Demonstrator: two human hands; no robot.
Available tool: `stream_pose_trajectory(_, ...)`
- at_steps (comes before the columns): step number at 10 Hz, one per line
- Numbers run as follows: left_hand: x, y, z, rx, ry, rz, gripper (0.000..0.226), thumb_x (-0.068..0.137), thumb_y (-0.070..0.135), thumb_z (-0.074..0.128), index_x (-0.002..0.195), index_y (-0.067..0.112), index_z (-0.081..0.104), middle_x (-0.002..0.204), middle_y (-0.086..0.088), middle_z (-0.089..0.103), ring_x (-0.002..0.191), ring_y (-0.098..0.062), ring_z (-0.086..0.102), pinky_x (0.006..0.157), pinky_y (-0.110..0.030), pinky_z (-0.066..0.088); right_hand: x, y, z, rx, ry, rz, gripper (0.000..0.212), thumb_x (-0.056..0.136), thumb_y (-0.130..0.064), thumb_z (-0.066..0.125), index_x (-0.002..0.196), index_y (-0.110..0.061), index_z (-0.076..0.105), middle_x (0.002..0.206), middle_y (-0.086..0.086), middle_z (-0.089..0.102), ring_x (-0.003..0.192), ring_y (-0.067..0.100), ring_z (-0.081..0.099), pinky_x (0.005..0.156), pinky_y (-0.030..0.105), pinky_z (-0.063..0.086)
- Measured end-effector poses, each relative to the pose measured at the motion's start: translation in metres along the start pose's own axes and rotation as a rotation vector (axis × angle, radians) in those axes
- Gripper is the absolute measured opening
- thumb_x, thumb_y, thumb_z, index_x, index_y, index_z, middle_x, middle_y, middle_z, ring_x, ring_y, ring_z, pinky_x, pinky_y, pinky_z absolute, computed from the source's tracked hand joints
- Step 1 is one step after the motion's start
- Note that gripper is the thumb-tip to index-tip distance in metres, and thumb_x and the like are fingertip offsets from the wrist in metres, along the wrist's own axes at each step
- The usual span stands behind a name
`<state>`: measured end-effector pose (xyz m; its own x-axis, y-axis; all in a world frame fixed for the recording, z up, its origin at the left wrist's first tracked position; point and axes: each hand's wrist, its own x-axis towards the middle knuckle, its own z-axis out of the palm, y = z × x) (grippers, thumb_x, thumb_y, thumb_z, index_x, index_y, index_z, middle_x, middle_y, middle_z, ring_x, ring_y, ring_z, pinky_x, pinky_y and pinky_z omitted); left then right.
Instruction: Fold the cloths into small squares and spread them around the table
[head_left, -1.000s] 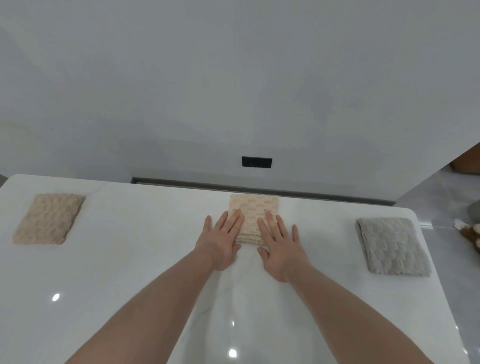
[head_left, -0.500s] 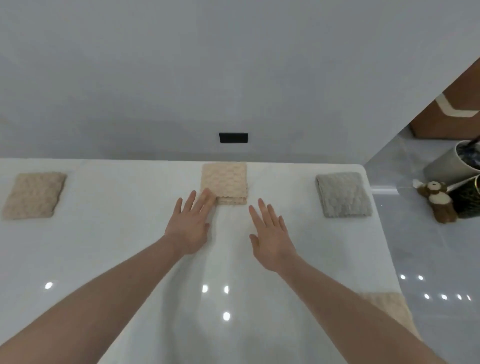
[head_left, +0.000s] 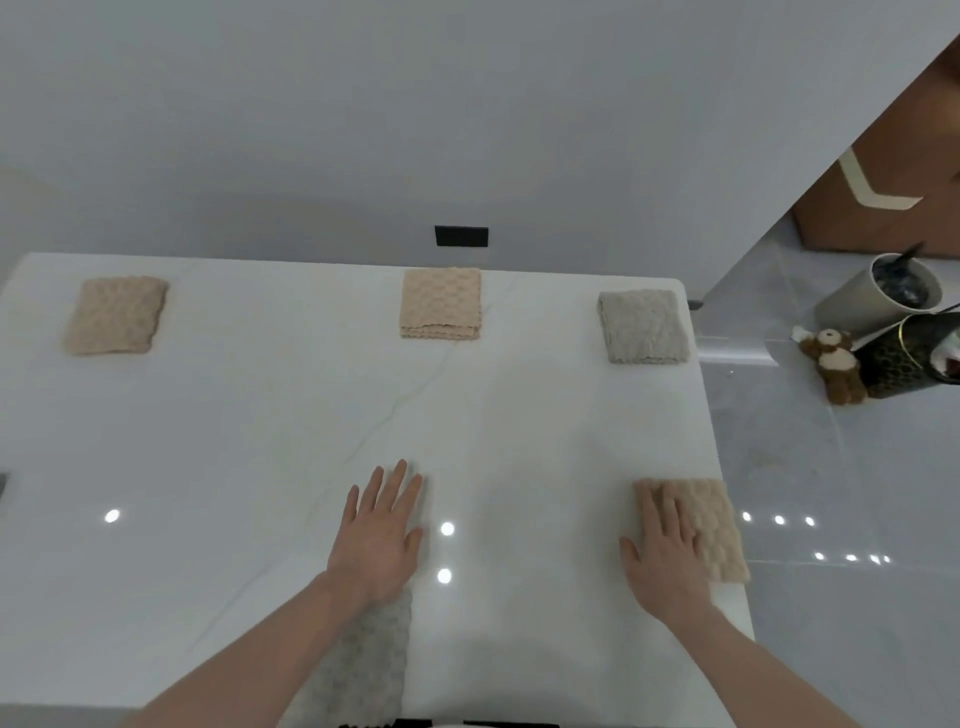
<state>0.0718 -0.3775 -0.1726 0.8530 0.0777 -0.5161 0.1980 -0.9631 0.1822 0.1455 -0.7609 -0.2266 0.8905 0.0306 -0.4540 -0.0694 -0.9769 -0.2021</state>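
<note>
1. Your left hand (head_left: 378, 540) lies flat on the white table (head_left: 260, 441), fingers spread, holding nothing; a grey cloth (head_left: 363, 660) sits under that wrist.
2. Your right hand (head_left: 667, 558) presses flat on a folded beige cloth (head_left: 711, 525) at the near right edge.
3. Far side: tan cloth (head_left: 115, 316) left, peach cloth (head_left: 440, 304) middle, light grey cloth (head_left: 643, 326) right.

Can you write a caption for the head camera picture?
Right hand touches a beige cloth; left hand lies flat on the white table.
</note>
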Motion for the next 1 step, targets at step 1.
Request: stream_pose_trajectory(1, -0.0211, -0.0069, 0.0066, -0.009, -0.029, -0.061, 0.066, 0.108, 0.040, 0.028, 0.164, 0.027, -0.005, 0.169, 0.007, -0.022, 0.157, -0.023, -0.017, 0.127, -0.046, -0.008, -0.0045, -0.0101, -0.0035, -0.025, -0.003, 0.003, 0.079, 0.103, -0.042, 0.042, 0.163, -0.026, -0.007, 0.172, 0.005, -0.007, 0.158, 0.031, -0.005, 0.125, 0.058, 0.003)
